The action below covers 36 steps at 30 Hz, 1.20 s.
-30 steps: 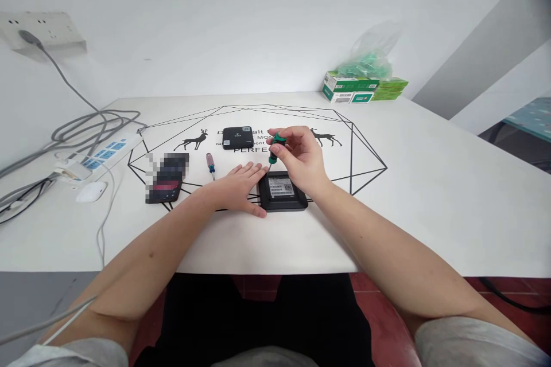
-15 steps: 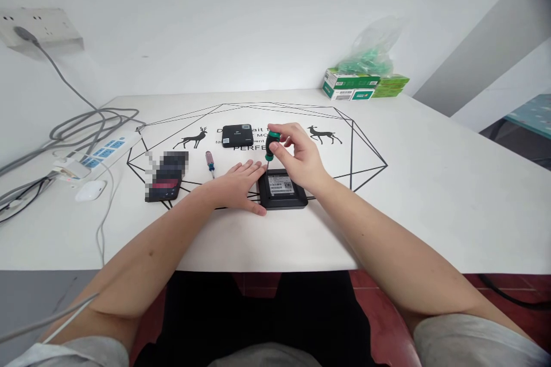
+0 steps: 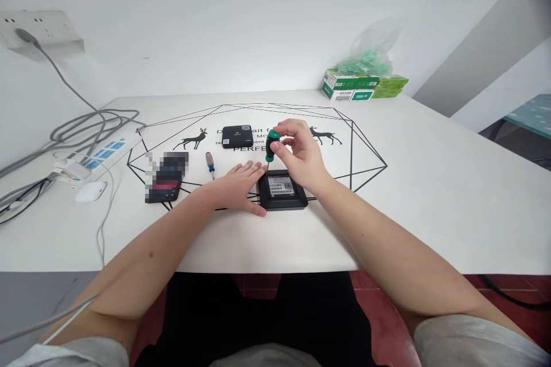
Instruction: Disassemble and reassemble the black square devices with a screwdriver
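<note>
A black box with a white label (image 3: 282, 190) lies on the table in front of me. My right hand (image 3: 301, 155) grips the green and black screwdriver (image 3: 271, 145), which stands nearly upright with its tip at the box's far left corner. Flat on the table, fingers spread, my left hand (image 3: 241, 186) rests against the box's left side. Beyond the hands lies a second black box (image 3: 237, 136). A smaller screwdriver with a clear reddish handle (image 3: 210, 164) lies to the left of it, nearer to me.
A phone (image 3: 166, 178), partly pixelated, lies at left, with a white earphone case (image 3: 91, 191), a power strip (image 3: 107, 152) and coiled grey cables (image 3: 97, 120) farther left. Green and white boxes (image 3: 350, 85) under a plastic bag (image 3: 370, 54) stand by the wall.
The fingers of my right hand have shifted slightly on the screwdriver's handle, with the index finger moved a little to the right. My left hand and the labelled box have stayed in place.
</note>
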{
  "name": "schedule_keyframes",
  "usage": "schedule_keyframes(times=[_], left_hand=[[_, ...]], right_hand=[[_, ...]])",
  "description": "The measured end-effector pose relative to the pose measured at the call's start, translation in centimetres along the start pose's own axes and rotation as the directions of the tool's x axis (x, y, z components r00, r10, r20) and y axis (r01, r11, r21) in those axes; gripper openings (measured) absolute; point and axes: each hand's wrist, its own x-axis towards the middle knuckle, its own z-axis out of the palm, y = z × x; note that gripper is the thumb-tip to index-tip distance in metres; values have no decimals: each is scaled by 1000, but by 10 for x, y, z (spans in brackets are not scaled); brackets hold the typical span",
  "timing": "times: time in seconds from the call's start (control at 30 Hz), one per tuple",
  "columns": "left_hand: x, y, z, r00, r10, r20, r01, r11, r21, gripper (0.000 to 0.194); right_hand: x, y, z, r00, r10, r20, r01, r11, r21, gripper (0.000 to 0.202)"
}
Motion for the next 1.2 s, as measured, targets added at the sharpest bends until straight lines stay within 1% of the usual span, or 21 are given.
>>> schedule_keyframes(times=[0.1,0.17,0.23,0.33,0.4,0.57,0.67,0.8,0.93,1.03,1.2], left_hand=[[0,-1,1,1000,2,-4,-2,1000,-4,140],[0,-2,1,1000,8,-9,-8,1000,-6,141],[1,-2,1,1000,11,-12,-11,1000,-12,141],[2,-3,2,1000,14,-18,-15,1000,-19,141],[2,-3,2,1000,18,-19,-18,1000,-17,142],[1,-2,1,1000,10,-8,-10,1000,-3,143],[0,-1,0,1000,7,-4,-7,1000,-7,142],[1,-2,0,1000,22,-12,-22,1000,-10,141],[1,-1,0,1000,8,-4,-8,1000,5,142],[0,0,-1,1000,-3,7,2,1000,15,142],[0,-1,-1,1000,10,-3,-10,1000,-2,141]], right_hand=[[-2,0,4,996,77,47,-84,985,154,32],[-4,0,5,994,91,61,-102,973,206,30],[-5,0,6,997,64,33,-69,982,176,28],[-5,0,4,1000,4,3,-4,999,43,28],[-5,-1,3,1000,-15,13,15,1000,-22,29],[-3,-3,-1,999,-28,39,32,992,-120,34],[-2,-4,-3,997,-57,52,66,982,-177,34],[0,-5,-4,989,-118,84,132,973,-191,34],[0,-3,-4,984,-162,76,174,968,-181,36],[0,-3,-4,985,-159,71,169,968,-184,35],[2,-4,-5,989,-122,78,134,976,-169,34]])
